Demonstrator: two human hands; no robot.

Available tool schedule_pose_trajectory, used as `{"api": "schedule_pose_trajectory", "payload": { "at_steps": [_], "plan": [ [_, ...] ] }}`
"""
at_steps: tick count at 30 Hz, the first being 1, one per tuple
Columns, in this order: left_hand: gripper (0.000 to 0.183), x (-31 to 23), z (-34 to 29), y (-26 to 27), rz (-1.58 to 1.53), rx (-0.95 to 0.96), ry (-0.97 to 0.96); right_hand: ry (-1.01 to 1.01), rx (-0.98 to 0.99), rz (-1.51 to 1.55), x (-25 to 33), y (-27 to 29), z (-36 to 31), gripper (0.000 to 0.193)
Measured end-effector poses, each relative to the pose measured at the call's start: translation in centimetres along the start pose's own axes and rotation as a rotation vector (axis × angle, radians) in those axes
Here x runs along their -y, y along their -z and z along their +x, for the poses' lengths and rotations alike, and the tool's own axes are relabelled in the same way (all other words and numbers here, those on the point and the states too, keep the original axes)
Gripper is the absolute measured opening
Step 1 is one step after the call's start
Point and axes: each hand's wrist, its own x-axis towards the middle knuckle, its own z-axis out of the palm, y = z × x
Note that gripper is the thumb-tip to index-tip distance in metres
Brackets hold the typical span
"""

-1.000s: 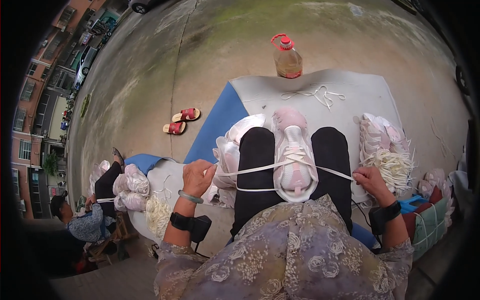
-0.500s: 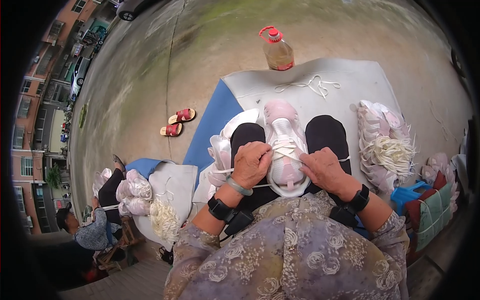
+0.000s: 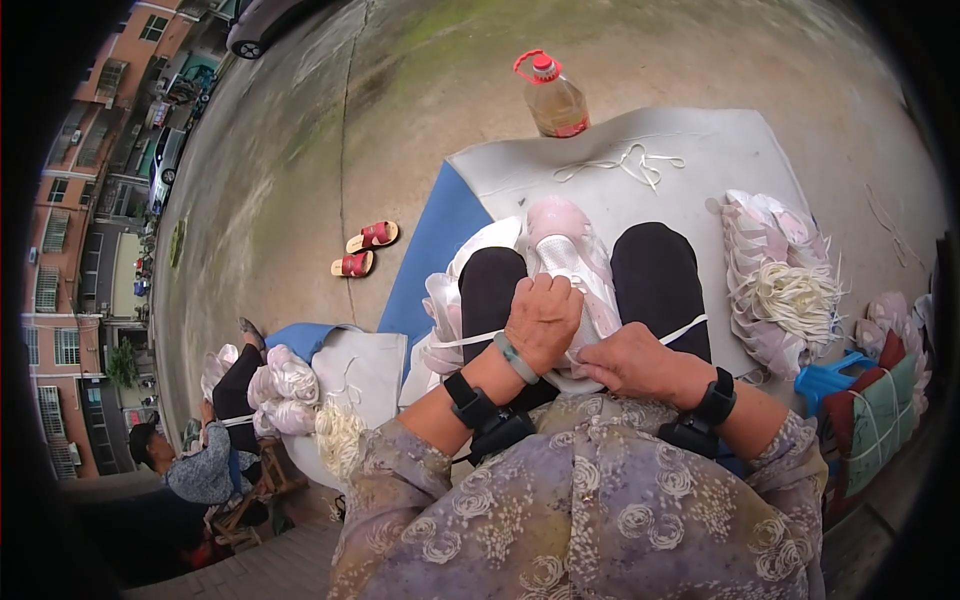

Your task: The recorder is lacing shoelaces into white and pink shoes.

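In the head view, the left hand (image 3: pixel 545 318) and the right hand (image 3: pixel 640 362) met over a pale pink and white sports shoe (image 3: pixel 570 250) that lay between the person's black-trousered knees, toe pointing away. The left hand's fingers were curled shut over the shoe's tongue area, seemingly pinching the white lace (image 3: pixel 470 340), one end of which ran out to the left across the thigh. The right hand's fingers were closed low against the shoe's near end, with another stretch of lace trailing right over the other knee. Judging by this, the lacing of this shoe looked partly done, with the ends not yet tied off. A heap of similar pink shoes with a tangle of white laces (image 3: pixel 785 290) sat at the right edge of the grey mat (image 3: pixel 700 160), which was spread on the concrete ground; whether those were finished I could not tell. More loose white laces (image 3: pixel 630 165) lay near the mat's far edge, beside a clear plastic bottle with a red cap (image 3: pixel 553 98). A pair of red sandals (image 3: pixel 365 250) stood on the bare concrete to the left. Another seated person (image 3: pixel 200 460) worked at the lower left, with buildings beyond
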Motion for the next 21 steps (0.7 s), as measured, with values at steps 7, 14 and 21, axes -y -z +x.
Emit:
{"api": "schedule_pose_trajectory", "payload": {
  "at_steps": [7, 14, 21],
  "plan": [
    [0.008, 0.3, 0.9, 1.1, -0.176, -0.065, 0.052, -0.048, -0.182, 0.113, -1.1, 0.7, -0.9, 0.01],
    [0.011, -0.2, 0.0, -0.8, 0.101, 0.105, 0.012, -0.05, -0.115, 0.143, -0.6, -0.2, -0.6, 0.01],
    [0.013, -0.2, 1.2, 1.0, -0.447, 0.038, 0.233, -0.055, -0.145, 0.159, -0.5, 0.4, -0.6, 0.009]
  ]
}}
